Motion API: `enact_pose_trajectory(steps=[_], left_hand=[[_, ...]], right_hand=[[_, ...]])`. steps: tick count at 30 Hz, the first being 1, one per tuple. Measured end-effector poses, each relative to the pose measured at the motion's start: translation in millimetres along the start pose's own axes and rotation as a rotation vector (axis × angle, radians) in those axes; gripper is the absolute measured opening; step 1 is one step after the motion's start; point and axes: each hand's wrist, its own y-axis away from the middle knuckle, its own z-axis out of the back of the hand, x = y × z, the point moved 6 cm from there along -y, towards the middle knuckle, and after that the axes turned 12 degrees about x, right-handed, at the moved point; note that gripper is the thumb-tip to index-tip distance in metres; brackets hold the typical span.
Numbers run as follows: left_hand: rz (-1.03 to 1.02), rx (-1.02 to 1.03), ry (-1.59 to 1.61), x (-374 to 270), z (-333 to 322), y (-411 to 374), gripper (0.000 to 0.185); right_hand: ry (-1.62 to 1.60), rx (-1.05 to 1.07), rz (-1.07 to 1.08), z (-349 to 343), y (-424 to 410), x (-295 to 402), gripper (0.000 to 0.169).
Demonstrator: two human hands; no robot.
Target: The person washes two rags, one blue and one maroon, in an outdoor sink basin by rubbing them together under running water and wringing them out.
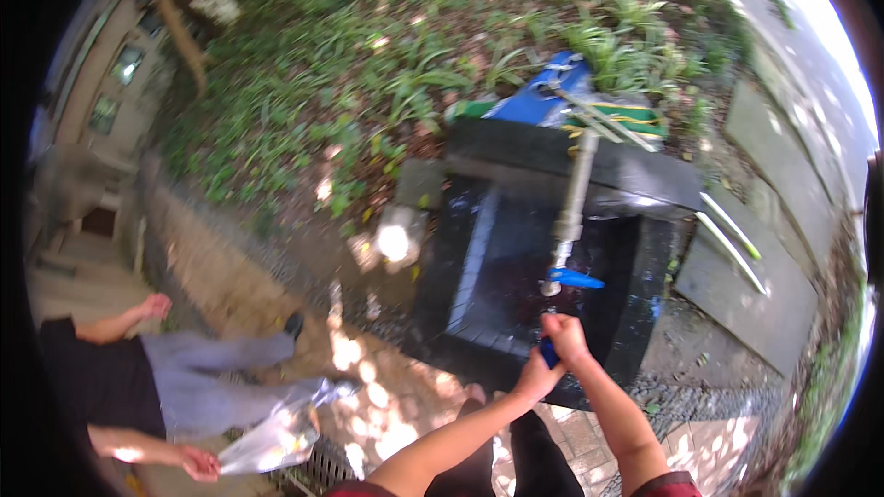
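My left hand [540,378] and my right hand [566,339] meet over the near part of a dark stone outdoor sink [431,276], both closed around a dark blue object [550,353] whose kind I cannot make out. Just beyond them is the outlet of a metal tap with a blue lever handle [577,279]. The tap hangs on a pale pipe [574,193] that reaches over the basin from its far rim. Water seems to glint below the outlet, above my right hand. The sink's inner walls look wet.
Blue and green bags [545,90] lie behind the sink, with thin sticks on them. Two pale sticks [731,252] rest on stone slabs [753,317] at right. At lower left a person [103,386] holds a clear plastic bag [276,438]. Low plants grow beyond.
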Motion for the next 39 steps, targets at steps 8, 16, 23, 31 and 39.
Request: enact_pose_trajectory(steps=[8,16,23,31,39], left_hand=[[-0.074,0.093,0.383,-25,13,25,0.047],[-0.209,-0.089,0.258,-10,107,73,0.059],[-0.071,-0.608,0.378,81,217,114,0.072],[0.080,-0.644,0.584,165,243,185,0.065],[0.401,-0.608,0.371,283,245,239,0.067]], right_hand=[[-0.188,0.079,0.034,-7,13,0,0.036],[-0.166,0.160,0.115,-19,30,15,0.034],[0.287,0.142,0.011,-9,27,-45,0.036],[0.693,0.361,-0.028,-78,26,-83,0.032],[1.000,0.318,0.551,-176,-11,-17,0.054]])
